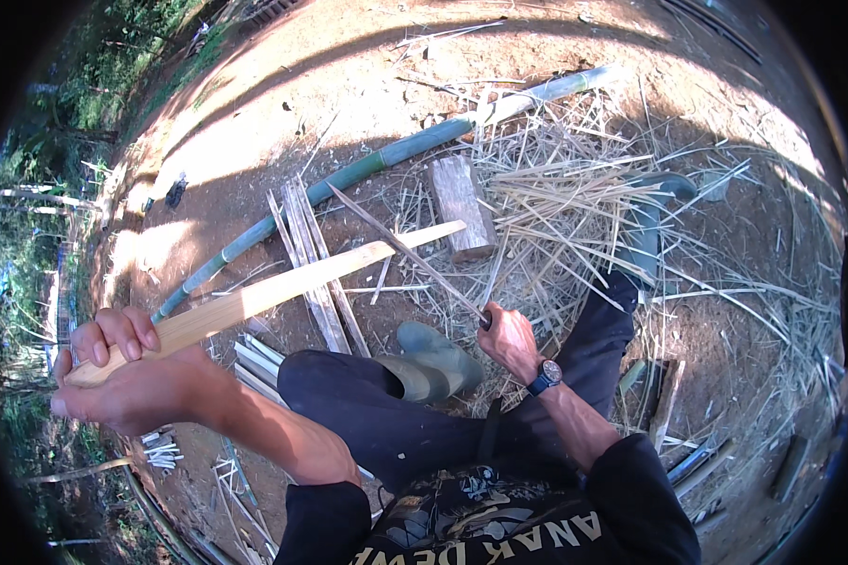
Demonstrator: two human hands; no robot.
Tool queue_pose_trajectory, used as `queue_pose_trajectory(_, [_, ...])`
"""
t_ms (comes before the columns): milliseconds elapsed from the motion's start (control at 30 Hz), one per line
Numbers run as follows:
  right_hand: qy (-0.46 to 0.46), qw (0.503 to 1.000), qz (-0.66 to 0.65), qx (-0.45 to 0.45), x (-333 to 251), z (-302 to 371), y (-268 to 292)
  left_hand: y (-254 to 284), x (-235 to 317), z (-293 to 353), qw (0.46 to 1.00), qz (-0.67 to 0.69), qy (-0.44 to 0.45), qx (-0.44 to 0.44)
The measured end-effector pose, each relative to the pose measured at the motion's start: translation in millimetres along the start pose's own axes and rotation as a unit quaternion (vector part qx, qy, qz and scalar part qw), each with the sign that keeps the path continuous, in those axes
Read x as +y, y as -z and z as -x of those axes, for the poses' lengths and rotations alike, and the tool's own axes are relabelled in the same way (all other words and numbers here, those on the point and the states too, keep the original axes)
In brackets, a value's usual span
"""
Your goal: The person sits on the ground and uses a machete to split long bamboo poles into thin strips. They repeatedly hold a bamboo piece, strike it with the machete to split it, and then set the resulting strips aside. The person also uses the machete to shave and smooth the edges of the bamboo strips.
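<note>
My left hand [146,377], raised at the left, is closed around the wide end of a long pale bamboo slat [273,290]. From there the slat slants up to the right, narrowing to a tip by a wooden block [464,200]. Low in the middle, my right hand [511,343] grips the dark handle of a long-bladed knife [441,281]. Its narrow blade points up and to the left, crossing the slat a little short of the tip. Whether blade and slat touch, I cannot tell.
A green bamboo pole [363,167] lies across the ground beyond the slat. Split strips [309,247] rest against it. A heap of thin shavings [575,198] spreads around my right boot [643,226]; my left boot [433,363] is tucked in the middle. Greenery [38,226] fills the left side.
</note>
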State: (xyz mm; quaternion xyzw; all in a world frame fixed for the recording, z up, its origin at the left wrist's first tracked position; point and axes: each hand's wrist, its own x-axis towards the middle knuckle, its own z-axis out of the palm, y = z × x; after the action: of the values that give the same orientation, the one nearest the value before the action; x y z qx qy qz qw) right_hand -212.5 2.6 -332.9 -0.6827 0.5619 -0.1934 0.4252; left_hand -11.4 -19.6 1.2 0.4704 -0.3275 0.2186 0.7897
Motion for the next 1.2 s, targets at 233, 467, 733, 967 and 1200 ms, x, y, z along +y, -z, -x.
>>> queue_pose_trajectory(233, [-0.023,0.999,0.000,-0.034,5.9,-1.5,1.6,-4.2,1.2,4.8,0.999,-0.008,-0.045,-0.026])
queue_pose_trajectory(467, [-0.015,0.999,-0.001,-0.047,2.5,1.4,10.1,-7.2,-2.8,2.3,0.997,-0.024,-0.065,-0.045])
queue_pose_trajectory(733, [-0.145,0.984,0.099,-0.001,129.5,-38.8,-14.3,-10.0,-10.8,-5.6,0.997,0.004,-0.059,-0.046])
queue_pose_trajectory(967, [-0.057,0.998,-0.015,-0.013,40.7,-31.9,-11.6,16.6,-23.9,-31.3,0.982,0.110,-0.010,-0.155])
queue_pose_trajectory(1200, [-0.155,0.987,0.036,0.015,135.8,-35.9,-46.6,31.6,-31.2,-40.2,0.958,0.206,0.038,-0.196])
